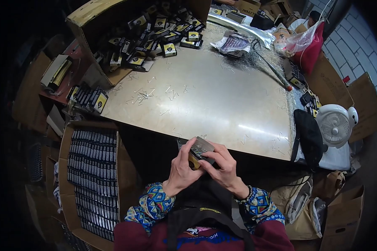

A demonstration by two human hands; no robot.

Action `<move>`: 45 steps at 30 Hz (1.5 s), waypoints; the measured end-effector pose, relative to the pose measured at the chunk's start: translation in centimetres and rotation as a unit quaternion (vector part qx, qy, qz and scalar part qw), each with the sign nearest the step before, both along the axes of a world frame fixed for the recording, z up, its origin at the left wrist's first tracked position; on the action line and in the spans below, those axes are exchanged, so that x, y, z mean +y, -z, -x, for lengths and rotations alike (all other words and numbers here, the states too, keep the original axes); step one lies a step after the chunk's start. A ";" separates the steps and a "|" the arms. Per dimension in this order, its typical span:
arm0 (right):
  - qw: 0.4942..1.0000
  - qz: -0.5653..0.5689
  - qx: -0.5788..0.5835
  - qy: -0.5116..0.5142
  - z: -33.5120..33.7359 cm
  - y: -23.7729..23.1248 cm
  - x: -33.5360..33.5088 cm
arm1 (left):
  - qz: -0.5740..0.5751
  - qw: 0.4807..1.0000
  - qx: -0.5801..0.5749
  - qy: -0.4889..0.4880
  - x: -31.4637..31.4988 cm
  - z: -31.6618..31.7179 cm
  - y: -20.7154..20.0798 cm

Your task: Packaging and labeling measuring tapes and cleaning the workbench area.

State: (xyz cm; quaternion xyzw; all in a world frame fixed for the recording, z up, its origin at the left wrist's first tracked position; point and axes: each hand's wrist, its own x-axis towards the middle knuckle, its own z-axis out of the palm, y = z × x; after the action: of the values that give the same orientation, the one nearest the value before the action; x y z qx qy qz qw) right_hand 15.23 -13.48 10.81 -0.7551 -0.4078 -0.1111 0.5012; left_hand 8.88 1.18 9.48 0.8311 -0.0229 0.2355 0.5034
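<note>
Fingers of our left hand [182, 168] and right hand [225, 166] are clamped on a small grey and yellow box [203, 144] at the near edge of the table [226, 83]. Thin wiry bits [198, 151] seem to show on its upper face, too small to make out surely. Should our grip slacken, it could drop past that edge, spilling whatever is loose. Bent wire pieces [142, 96] scattered on the table's left side could prick us or snag our patterned sleeves [157, 205] if we reached across carelessly.
</note>
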 end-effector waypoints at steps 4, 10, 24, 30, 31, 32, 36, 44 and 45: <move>0.993 -0.030 0.112 0.014 0.9 -0.2 0.2 | -0.034 0.999 -0.014 -0.008 0.2 -0.1 0.4; 0.988 -0.038 0.146 0.033 1.0 0.6 0.9 | -0.037 0.996 0.037 -0.071 -0.4 0.0 0.7; 0.960 -0.052 0.264 0.077 -2.0 -1.6 0.7 | -0.005 0.997 0.075 0.006 -0.2 -0.2 1.1; 0.992 0.010 0.125 -0.020 -2.3 -0.2 -0.4 | -0.035 0.999 0.026 -0.024 0.0 -0.6 1.2; 0.987 0.009 0.162 -0.004 -2.1 -1.2 -0.5 | -0.030 0.999 0.022 -0.027 -0.1 -0.5 1.3; 0.986 0.010 0.165 -0.004 -2.2 -1.3 -0.5 | -0.030 0.999 0.025 -0.027 -0.1 -0.5 1.3; 0.992 0.060 0.113 -0.013 -2.5 -1.1 -0.6 | -0.024 0.998 0.033 -0.044 0.2 -0.8 1.5; 0.990 0.020 0.141 -0.012 -2.1 -0.6 -0.3 | -0.032 0.999 0.016 -0.032 0.1 -0.6 1.6; 0.977 0.000 0.215 0.000 -1.6 -1.0 0.1 | -0.031 0.999 0.017 -0.033 0.1 -0.6 1.6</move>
State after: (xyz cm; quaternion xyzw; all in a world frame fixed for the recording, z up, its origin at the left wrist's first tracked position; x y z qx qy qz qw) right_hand 16.79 -13.43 11.82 -0.7616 -0.2907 0.0539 0.5767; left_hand 9.46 1.32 7.90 0.8505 0.0056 0.2367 0.4697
